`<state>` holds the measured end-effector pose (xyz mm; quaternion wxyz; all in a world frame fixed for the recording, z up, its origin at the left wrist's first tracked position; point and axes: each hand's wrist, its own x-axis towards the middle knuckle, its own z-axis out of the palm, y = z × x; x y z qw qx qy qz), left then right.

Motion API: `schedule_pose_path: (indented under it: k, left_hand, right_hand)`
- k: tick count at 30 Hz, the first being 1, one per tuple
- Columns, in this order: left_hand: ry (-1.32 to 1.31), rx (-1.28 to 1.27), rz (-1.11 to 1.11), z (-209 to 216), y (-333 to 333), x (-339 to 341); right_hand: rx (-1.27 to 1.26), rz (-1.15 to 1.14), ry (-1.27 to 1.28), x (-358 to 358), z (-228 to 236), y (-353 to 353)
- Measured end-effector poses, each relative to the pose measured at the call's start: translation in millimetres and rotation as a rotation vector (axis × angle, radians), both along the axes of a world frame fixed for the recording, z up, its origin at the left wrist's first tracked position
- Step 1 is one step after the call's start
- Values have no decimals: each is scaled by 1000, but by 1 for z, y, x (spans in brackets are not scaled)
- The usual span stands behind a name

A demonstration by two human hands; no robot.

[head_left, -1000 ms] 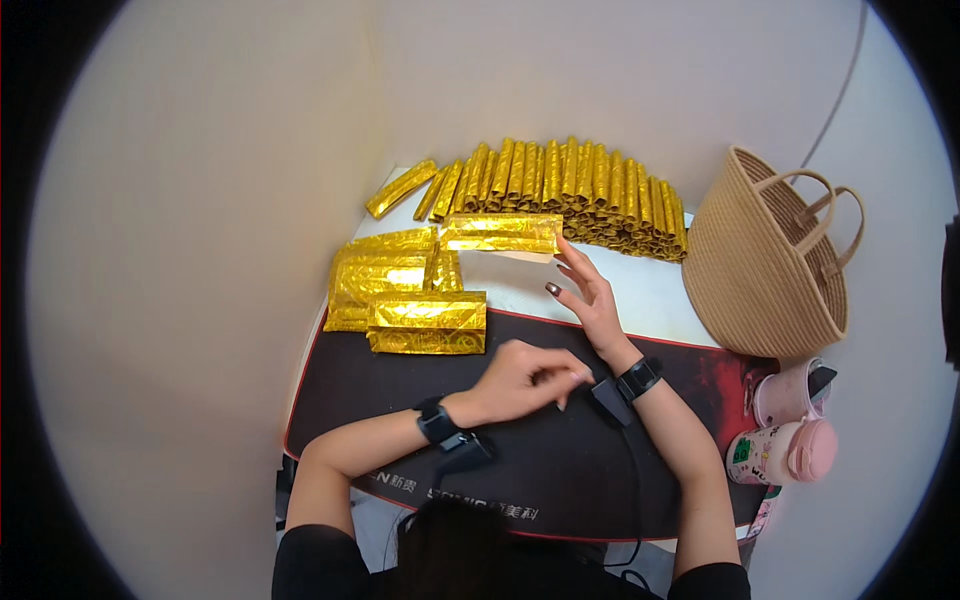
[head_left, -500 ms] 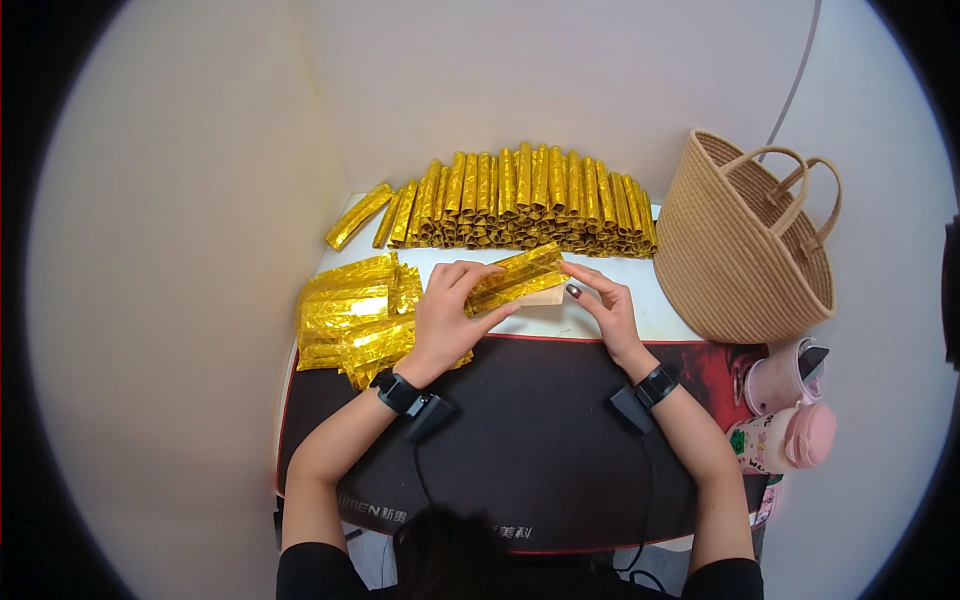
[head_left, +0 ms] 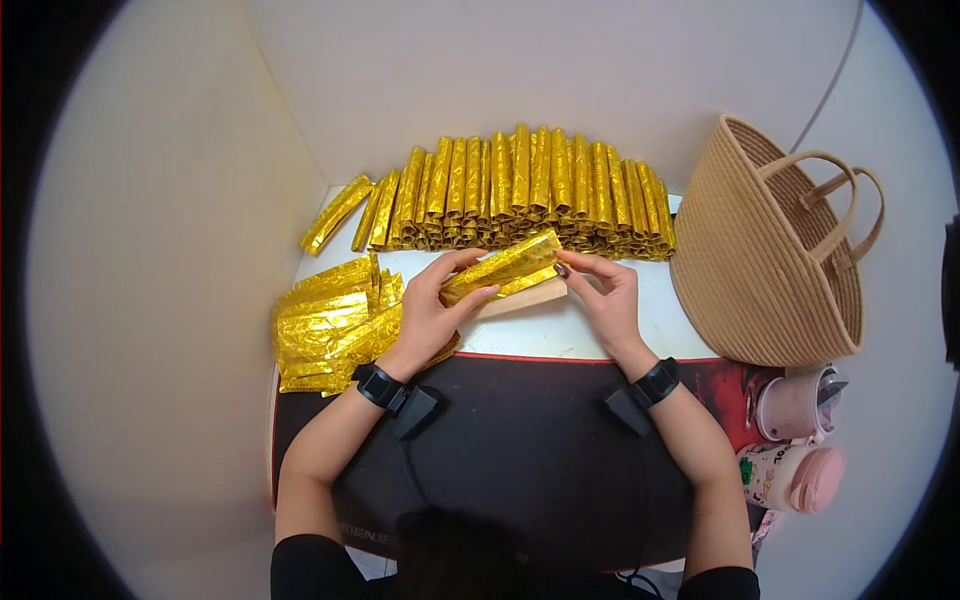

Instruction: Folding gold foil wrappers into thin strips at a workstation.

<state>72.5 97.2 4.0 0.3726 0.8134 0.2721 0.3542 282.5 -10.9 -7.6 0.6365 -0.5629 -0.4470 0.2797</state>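
Between my hands a sheet of shiny gold foil paper (head_left: pixel 510 264) is raised, folded lengthwise and tilted up to the right. My left hand (head_left: pixel 437 305) grips its left end, thumb in front and fingers behind. At the right end, my right hand (head_left: pixel 603 292) pinches the foil's edge between thumb and forefinger. Just under the foil lies a pale, wood-coloured flat strip (head_left: pixel 525 299), partly covered. Beside my left hand a stack of flat gold foil sheets (head_left: pixel 320 325) is spread. Behind both hands stands a big pile of rolled gold foil tubes (head_left: pixel 520 190).
A single gold tube (head_left: pixel 336 215) lies apart at the far left. On the right leans a woven basket (head_left: pixel 765 260) with two handles. Nearer, a pink cup (head_left: pixel 790 405) and a pink-lidded bottle (head_left: pixel 790 478) stand by the dark desk mat (head_left: pixel 520 430). Walls enclose the table.
The folded foil has turned slightly and its fold looks more closed. My right thumb has moved up onto the foil's right end. The whole view has shifted a little.
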Motion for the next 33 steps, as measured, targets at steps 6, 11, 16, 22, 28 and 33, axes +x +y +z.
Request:
schedule_pose_path:
  k: [6,11,16,22,28,33]
  left_hand:
    - [11,-201,-18,5,-1,0]
    - [169,-136,-18,5,1,-3]
    - [174,-139,-73,3,1,-1]
    - [67,-112,-89,3,2,-1]
    - [11,-25,-75,0,3,-4]
    - [-18,-221,28,-1,0,-11]
  right_hand:
    - [39,59,20,-1,-3,2]
    - [-39,111,145,-4,6,0]
    - [2,165,-114,5,1,3]
    - [-88,263,99,11,-4,6]
    - [-107,192,136,13,-10,4]
    - [-97,229,184,11,-3,4]
